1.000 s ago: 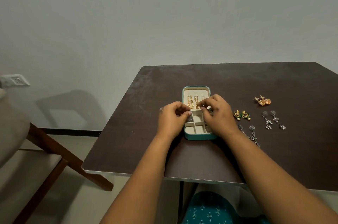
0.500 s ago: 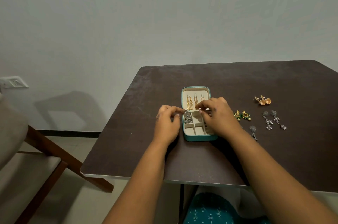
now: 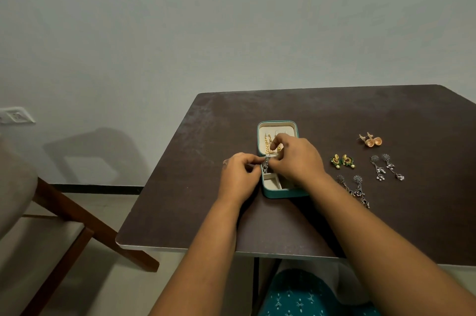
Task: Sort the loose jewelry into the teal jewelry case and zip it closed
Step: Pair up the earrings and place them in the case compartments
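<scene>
The teal jewelry case (image 3: 283, 194) lies open in the middle of the dark table, cream lined, with gold earrings (image 3: 268, 144) hung in its far half. My left hand (image 3: 240, 177) and my right hand (image 3: 298, 161) meet over the case's left side, both pinching a small silver earring (image 3: 265, 165) above a compartment. Loose pairs lie to the right: green and gold earrings (image 3: 342, 161), copper jhumkas (image 3: 372, 140), silver drop earrings (image 3: 387, 167) and dark silver flower earrings (image 3: 356, 190).
The dark table (image 3: 334, 109) has its near edge just in front of my body and its left edge close to the case. A wooden chair (image 3: 67, 215) with a pale cushion stands on the left, by the wall.
My left hand has moved right to the case edge and now pinches the silver earring together with my right hand. My right hand rose slightly over the case.
</scene>
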